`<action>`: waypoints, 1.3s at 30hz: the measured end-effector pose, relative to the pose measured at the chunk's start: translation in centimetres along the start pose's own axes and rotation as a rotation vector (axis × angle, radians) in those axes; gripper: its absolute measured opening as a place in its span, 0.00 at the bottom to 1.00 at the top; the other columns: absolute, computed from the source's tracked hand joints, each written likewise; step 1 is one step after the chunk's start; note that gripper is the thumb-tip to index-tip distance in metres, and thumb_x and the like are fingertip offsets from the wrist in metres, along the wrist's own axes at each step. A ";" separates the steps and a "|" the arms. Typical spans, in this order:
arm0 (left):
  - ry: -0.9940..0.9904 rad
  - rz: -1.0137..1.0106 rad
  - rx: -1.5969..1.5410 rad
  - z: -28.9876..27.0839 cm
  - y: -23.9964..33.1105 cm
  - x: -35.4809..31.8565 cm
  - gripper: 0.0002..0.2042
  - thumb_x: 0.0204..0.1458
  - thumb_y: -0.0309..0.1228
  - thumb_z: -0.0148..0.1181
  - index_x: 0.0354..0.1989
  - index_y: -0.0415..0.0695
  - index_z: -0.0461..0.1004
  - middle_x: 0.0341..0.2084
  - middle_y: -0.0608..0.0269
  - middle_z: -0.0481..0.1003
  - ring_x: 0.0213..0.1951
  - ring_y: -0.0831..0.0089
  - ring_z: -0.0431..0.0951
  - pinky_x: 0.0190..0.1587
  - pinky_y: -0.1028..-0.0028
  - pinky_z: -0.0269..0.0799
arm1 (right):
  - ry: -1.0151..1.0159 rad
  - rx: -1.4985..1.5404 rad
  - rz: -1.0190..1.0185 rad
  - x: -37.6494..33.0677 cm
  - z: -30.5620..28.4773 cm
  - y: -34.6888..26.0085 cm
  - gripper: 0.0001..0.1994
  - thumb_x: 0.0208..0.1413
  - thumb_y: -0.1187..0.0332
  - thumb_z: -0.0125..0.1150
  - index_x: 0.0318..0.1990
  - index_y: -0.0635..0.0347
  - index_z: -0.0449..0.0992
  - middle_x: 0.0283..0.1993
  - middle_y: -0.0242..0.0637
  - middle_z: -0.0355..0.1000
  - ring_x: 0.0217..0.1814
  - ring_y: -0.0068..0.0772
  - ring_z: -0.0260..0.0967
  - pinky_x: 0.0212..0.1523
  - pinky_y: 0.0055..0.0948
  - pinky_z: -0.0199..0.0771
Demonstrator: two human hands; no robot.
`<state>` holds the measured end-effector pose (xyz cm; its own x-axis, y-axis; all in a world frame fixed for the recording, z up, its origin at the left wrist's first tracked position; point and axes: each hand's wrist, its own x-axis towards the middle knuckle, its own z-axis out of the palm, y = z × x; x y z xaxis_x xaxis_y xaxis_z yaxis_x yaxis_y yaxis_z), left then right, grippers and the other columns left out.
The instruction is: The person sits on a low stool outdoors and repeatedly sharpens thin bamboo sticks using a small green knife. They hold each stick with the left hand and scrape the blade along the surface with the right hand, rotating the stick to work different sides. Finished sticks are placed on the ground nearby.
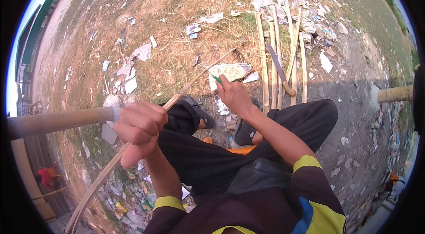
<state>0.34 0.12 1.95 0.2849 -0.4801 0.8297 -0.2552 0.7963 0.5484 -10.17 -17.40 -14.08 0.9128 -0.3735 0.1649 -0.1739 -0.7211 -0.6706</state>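
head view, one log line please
left hand: grips long strip | right hand: holds green tool near strip | knife: on slats

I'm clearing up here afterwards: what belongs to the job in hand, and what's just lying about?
Job: long strip in left hand; green-handled tool in right hand; likely the pale strips and knife.

Seemingly lying about: paper scraps; coloured litter.

We're reading no legible text, numbers or signs here. We're making out faint print on one pale scrap (193,30), coming through too small to read.
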 end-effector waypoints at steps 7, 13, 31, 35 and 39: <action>-0.071 0.008 -0.049 0.4 -0.2 0.4 0.33 0.53 0.59 0.50 0.08 0.47 0.50 0.04 0.74 0.51 0.05 0.81 0.50 0.09 0.80 0.46 | -0.032 -0.145 -0.018 -0.4 -0.8 -1.8 0.08 0.60 0.64 0.50 0.37 0.59 0.66 0.18 0.47 0.70 0.20 0.51 0.71 0.21 0.46 0.71; -0.075 0.027 -0.035 1.2 -1.0 1.3 0.32 0.53 0.59 0.51 0.08 0.47 0.50 0.04 0.74 0.52 0.05 0.82 0.50 0.09 0.80 0.47 | -0.034 -0.115 -0.031 0.7 -1.6 -0.5 0.10 0.61 0.61 0.48 0.37 0.58 0.65 0.14 0.44 0.69 0.18 0.48 0.72 0.18 0.44 0.71; -0.041 -0.008 -0.028 0.7 -0.4 0.6 0.31 0.54 0.57 0.50 0.09 0.45 0.52 0.05 0.73 0.52 0.06 0.80 0.51 0.09 0.79 0.45 | -0.038 -0.079 0.022 0.2 0.6 0.4 0.10 0.62 0.62 0.45 0.38 0.60 0.65 0.15 0.48 0.69 0.19 0.52 0.72 0.20 0.46 0.73; -0.017 -0.011 -0.024 0.4 -0.3 0.4 0.31 0.55 0.56 0.50 0.10 0.44 0.54 0.06 0.72 0.53 0.06 0.80 0.51 0.10 0.78 0.45 | -0.066 -0.146 0.143 1.5 1.5 3.0 0.11 0.62 0.62 0.46 0.38 0.61 0.65 0.15 0.48 0.69 0.19 0.52 0.72 0.20 0.46 0.73; -0.011 0.006 -0.025 0.1 -0.3 0.4 0.31 0.55 0.56 0.50 0.10 0.44 0.54 0.06 0.72 0.53 0.06 0.80 0.51 0.10 0.78 0.45 | -0.029 -0.043 0.032 0.4 1.8 0.9 0.10 0.62 0.63 0.45 0.39 0.61 0.64 0.16 0.48 0.70 0.21 0.53 0.73 0.20 0.47 0.73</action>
<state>0.44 -0.36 2.17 0.2737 -0.4792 0.8339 -0.2339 0.8078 0.5410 -9.30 -17.13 -15.87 0.9166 -0.3806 0.1222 -0.2187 -0.7334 -0.6436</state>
